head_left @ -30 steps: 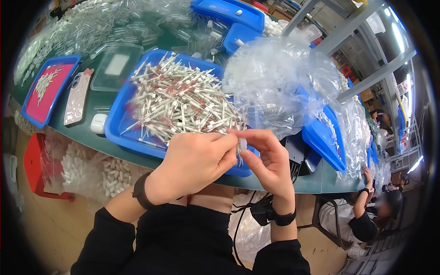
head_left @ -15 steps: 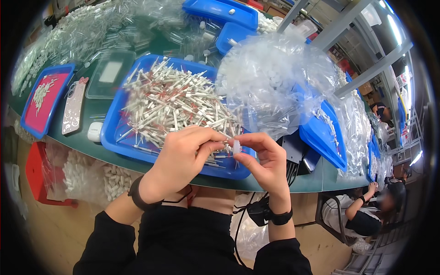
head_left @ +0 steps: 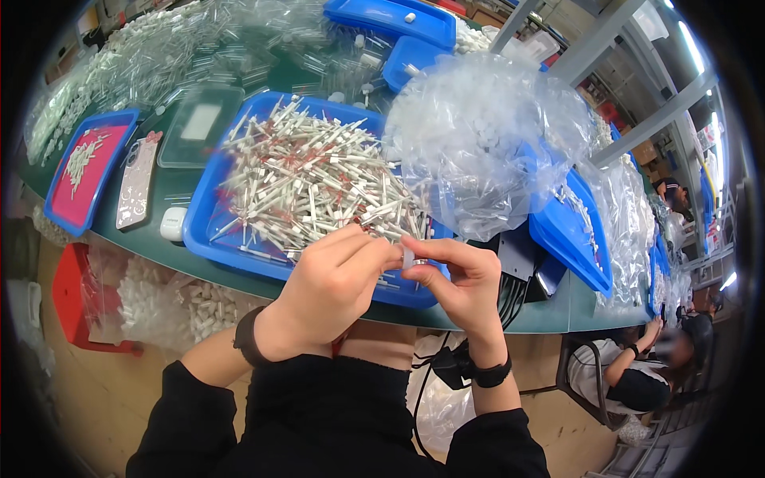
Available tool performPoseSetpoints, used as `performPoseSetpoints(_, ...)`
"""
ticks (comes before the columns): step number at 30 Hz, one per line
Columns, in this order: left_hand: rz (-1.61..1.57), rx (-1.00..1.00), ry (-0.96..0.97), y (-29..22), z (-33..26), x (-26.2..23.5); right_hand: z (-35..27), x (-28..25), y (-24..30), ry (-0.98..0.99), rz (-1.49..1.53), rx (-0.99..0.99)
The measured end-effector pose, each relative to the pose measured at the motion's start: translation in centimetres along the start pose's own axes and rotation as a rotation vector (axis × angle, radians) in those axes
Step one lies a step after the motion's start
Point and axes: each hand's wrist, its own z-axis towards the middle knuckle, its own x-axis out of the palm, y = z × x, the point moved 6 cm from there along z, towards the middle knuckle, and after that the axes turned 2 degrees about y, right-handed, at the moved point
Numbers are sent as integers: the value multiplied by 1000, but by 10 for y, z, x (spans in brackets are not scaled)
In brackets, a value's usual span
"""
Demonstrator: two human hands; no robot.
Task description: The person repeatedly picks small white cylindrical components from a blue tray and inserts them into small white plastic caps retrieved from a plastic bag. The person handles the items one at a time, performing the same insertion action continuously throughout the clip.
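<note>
two hands up front, nearly meeting just over the near edge of the blue tray (head_left: pixel 227 256). right hand (head_left: pixel 472 285) has a small whitish translucent cap (head_left: pixel 408 258) pinched between thumb and forefinger, other fingers folded loosely behind. left hand (head_left: pixel 331 275) is curled in from the other side, thumb and forefinger drawn together right at the cap. can't tell if it's pinching a part of its own, its knuckles block the view.

directly beyond the grip: sticks (head_left: pixel 315 179), a big loose heap filling most of the tray, white with red bits mixed in. beyond and right of the grip, a clear bag (head_left: pixel 486 151) bulges over the tray's corner. farther right, another tray (head_left: pixel 550 235), blue, tilted, white parts along it.

left of the grip, past the tray: earbud case (head_left: pixel 173 224), then phone (head_left: pixel 137 187), then a pink-lined tray (head_left: pixel 68 205) with a small pile of white parts (head_left: pixel 84 159). clear box (head_left: pixel 185 147) sits beyond the phone. clear tubes (head_left: pixel 171 60) heaped at the far left of the bench (head_left: pixel 534 316).

below and left of the grip, under bench level: red stool (head_left: pixel 68 307), bagged white pieces (head_left: pixel 155 301) beside it. well right of the grip, a co-worker (head_left: pixel 617 370) sits at the same bench.
</note>
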Motion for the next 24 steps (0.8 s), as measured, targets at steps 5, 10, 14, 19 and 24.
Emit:
performPoseSetpoints(5, 41, 33, 42, 0, -2, 5, -2, -2, 4, 48, -40, 3)
performPoseSetpoints(10, -13, 14, -70, -11, 15, -15, 0, -31, 29, -90, -168, -113)
performPoseSetpoints(14, 210, -104, -55, 32, 34, -40, -30, -152, 36, -601, -19, -276)
performPoseSetpoints(19, 405, -131, 75, 63, 30, -43, -37, -243, -15, -830, -730, 108)
performPoseSetpoints(24, 426, -198, 51, 76, 28, -42, -20, -189, 32, -814, -985, 77)
